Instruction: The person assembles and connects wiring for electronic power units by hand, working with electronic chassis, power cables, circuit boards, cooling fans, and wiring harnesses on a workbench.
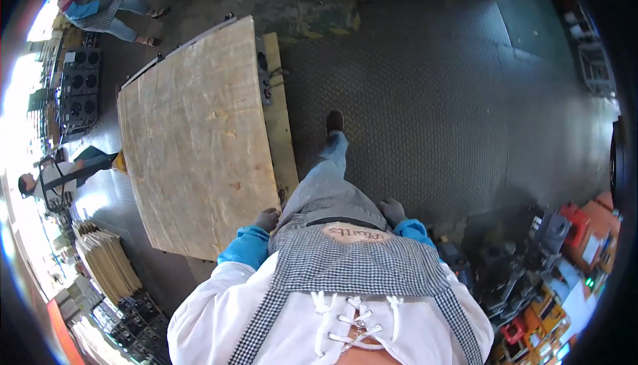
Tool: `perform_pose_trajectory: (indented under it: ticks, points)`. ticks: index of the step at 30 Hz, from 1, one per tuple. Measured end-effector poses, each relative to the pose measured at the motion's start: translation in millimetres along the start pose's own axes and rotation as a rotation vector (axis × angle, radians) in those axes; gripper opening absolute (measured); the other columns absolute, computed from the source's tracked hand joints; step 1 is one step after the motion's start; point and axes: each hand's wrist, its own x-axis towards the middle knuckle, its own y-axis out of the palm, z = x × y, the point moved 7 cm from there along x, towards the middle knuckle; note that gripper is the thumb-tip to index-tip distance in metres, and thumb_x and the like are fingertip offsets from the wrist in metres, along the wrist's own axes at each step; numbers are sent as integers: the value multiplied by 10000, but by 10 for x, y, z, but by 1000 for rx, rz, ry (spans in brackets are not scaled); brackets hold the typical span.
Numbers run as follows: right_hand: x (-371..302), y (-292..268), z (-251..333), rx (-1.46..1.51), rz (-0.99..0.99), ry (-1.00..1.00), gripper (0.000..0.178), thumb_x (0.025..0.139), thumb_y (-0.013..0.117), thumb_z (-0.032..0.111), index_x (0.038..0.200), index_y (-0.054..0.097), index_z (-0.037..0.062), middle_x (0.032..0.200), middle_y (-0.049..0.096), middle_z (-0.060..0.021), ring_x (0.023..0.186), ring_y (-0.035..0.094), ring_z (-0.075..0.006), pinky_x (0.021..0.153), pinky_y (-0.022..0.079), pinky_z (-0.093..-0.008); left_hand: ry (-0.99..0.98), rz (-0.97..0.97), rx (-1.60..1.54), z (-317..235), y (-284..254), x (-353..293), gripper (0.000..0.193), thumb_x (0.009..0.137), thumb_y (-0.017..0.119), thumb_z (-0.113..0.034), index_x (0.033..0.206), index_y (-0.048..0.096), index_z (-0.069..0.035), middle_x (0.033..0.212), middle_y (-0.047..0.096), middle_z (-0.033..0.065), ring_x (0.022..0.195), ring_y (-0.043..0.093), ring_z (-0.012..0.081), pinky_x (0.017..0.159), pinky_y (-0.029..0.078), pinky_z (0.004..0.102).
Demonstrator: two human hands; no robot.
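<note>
My left hand, in a grey glove with a blue sleeve cover above it, hangs beside the near right corner of a large plywood sheet. Whether it touches the sheet is not clear, and its fingers are too small to make out. On my other side, my right hand, gloved the same way, hangs by my hip with its fingers loosely apart and nothing visible in them. A checked apron covers my front. One leg is stretched forward, its dark shoe on the floor.
Under the sheet's right side shows a wooden plank with dark parts beside it. Patterned metal floor lies ahead and right. Stacked boards and black units stand left. Two people are at the left; a cluttered bench is at right.
</note>
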Motion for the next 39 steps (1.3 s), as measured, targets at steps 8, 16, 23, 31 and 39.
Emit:
perform_pose_trajectory:
  ticks: [8, 16, 23, 31, 39]
  points:
    - [739, -1541, 1296, 191, -258, 44, 288, 887, 562, 224, 1057, 659, 12, 909, 684, -124, 839, 620, -220, 744, 481, -369, 382, -3, 16, -1971, -645, 1426, 428, 919, 524, -338, 1188, 590, -12, 882, 661, 97, 769, 622, 231, 656, 495, 353]
    - [1677, -2946, 3459, -99, -263, -51, 362, 846, 575, 311, 1098, 667, 68, 1088, 650, -219, 1030, 616, -364, 878, 467, -428, 385, -74, -587, -4760, -1457, 1022, 404, 921, 611, -226, 1275, 544, -43, 1017, 613, 20, 844, 566, 125, 714, 486, 272]
    - [2887, -3397, 5944, -39, -152, -341, 317, 863, 577, 271, 1086, 663, 62, 1065, 667, -170, 1020, 627, -312, 888, 475, -371, -37, -128, -858, -3598, -1351, 1743, 131, 919, 549, -206, 882, 576, -83, 663, 515, 17, 539, 492, 137, 465, 394, 295]
    - [3849, -2882, 7437, 15, 445, -350, 338, 899, 546, 253, 1174, 612, 69, 1150, 637, -159, 1107, 588, -275, 951, 443, -343, -297, -162, -961, -5238, -1254, 1452, 359, 916, 574, -228, 1214, 583, -28, 952, 634, 86, 815, 598, 187, 701, 491, 334]
    - [4909, -3067, 7284, 39, 525, -220, 249, 924, 562, 219, 1082, 642, 44, 906, 646, -40, 827, 590, -134, 745, 478, -278, 24, -268, -648, -7562, -2176, 1362, 470, 919, 567, -239, 1312, 499, 9, 1246, 569, 147, 1162, 524, 226, 971, 420, 311]
